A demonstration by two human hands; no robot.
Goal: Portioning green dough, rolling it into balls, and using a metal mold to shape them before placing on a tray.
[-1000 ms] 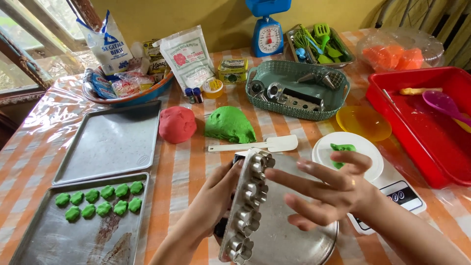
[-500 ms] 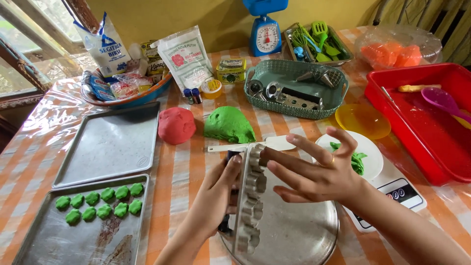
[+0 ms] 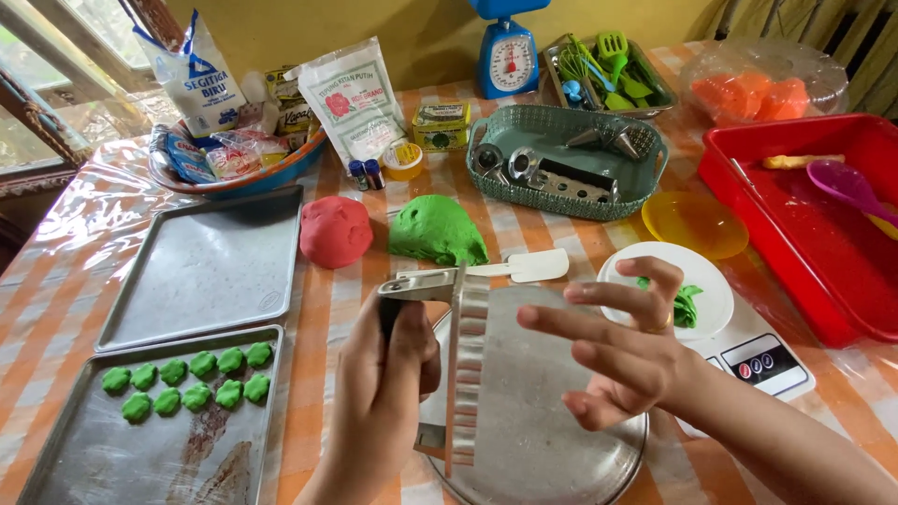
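Gripping the long metal cookie mould (image 3: 460, 369) upright over the round steel tray (image 3: 543, 440), our left hand (image 3: 379, 393) is clamped, right hand (image 3: 622, 351) spread beside it; nine small green dough cookies (image 3: 192, 379) are shaped, green dough lump (image 3: 435, 231) and red dough ball (image 3: 335, 231) wait.

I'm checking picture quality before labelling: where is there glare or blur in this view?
Head view: sharp overall; daylight glare on the clear table cover near the window; soft sheen on the round metal tray; right hand fingertips slightly soft; metal mould in the left hand is crisp.
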